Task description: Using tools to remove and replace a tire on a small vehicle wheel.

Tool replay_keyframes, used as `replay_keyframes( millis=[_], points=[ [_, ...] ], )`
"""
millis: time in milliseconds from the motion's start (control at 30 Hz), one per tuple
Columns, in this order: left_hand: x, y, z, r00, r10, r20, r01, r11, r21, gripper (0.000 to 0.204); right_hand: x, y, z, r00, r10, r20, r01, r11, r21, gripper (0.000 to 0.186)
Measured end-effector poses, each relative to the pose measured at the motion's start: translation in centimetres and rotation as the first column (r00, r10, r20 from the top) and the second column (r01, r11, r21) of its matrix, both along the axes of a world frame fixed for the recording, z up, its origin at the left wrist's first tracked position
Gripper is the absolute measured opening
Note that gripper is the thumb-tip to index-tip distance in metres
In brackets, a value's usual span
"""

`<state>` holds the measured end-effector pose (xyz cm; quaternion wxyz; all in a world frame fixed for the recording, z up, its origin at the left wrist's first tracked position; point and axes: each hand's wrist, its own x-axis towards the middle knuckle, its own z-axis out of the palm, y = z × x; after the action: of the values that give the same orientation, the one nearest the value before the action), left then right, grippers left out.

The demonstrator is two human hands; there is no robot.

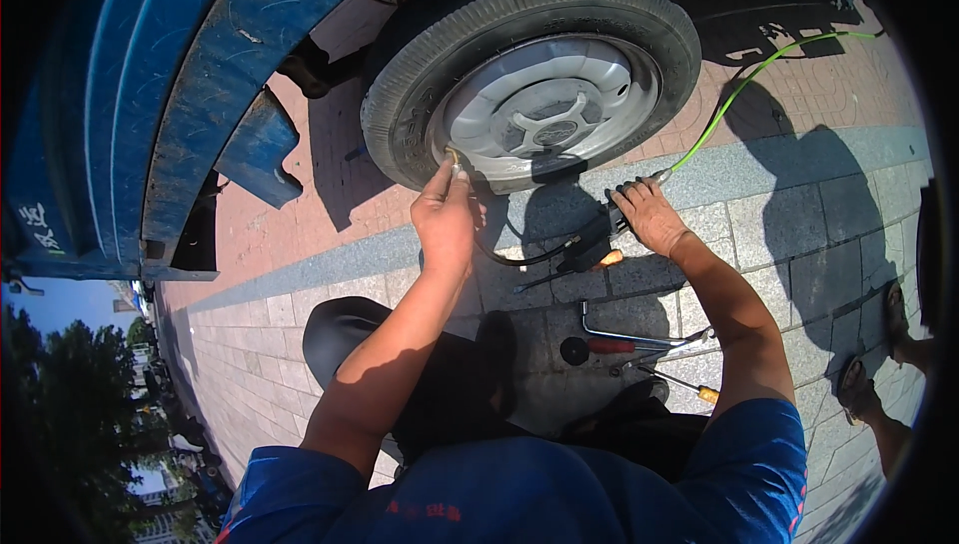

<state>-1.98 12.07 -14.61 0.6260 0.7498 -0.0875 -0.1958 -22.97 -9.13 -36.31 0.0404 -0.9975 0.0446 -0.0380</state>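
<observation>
My left hand (445, 214) pinches a small metal hose fitting (456, 159) at the wheel's rim, near the lower left of the tyre (395, 119) with a silver hubcap (559, 84). A black hose (519, 260) runs from there to a black tool (589, 236), probably an inflator gun. My right hand (647, 209) is wrapped over the top of that tool, where a bright green hose (726, 109) joins it. On the paving below lie an L-shaped wrench (599, 332), a red-handled tool (610, 345), a black round piece (574, 350) and a yellow-handled screwdriver (709, 394).
A scuffed blue vehicle body (170, 144) overhangs the upper left, beside the wheel. At the right edge, another person's sandalled feet (857, 391) stand on the grey paving, with shadows cast across it. Trees (70, 404) show at the far lower left.
</observation>
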Motion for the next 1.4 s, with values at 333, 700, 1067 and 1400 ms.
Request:
replay_keyframes(
  millis=[333,700,1067,1400],
  points=[
    [0.0,0.3,1.0,1.000,-0.019,0.020,0.018,0.998,0.056,0.042,-2.6,0.4,1.3,0.987,0.159,-0.036,-0.149,0.970,0.191,0.061],
    [0.2,0.5,0.3,0.999,-0.033,0.009,0.033,0.999,0.005,0.043,-4.6,0.8,-1.3,0.998,0.042,-0.051,-0.032,0.980,0.195,0.034],
    [0.4,0.9,0.5,0.999,-0.042,0.013,0.042,0.999,0.018,0.042,-4.2,1.7,-1.2,0.996,0.077,-0.036,-0.070,0.986,0.151,0.034],
    [0.6,1.1,-0.1,0.997,-0.060,0.048,0.059,0.998,0.026,0.044,-4.1,1.8,-1.3,0.994,0.086,-0.071,-0.074,0.985,0.156,0.038]
  ],
)
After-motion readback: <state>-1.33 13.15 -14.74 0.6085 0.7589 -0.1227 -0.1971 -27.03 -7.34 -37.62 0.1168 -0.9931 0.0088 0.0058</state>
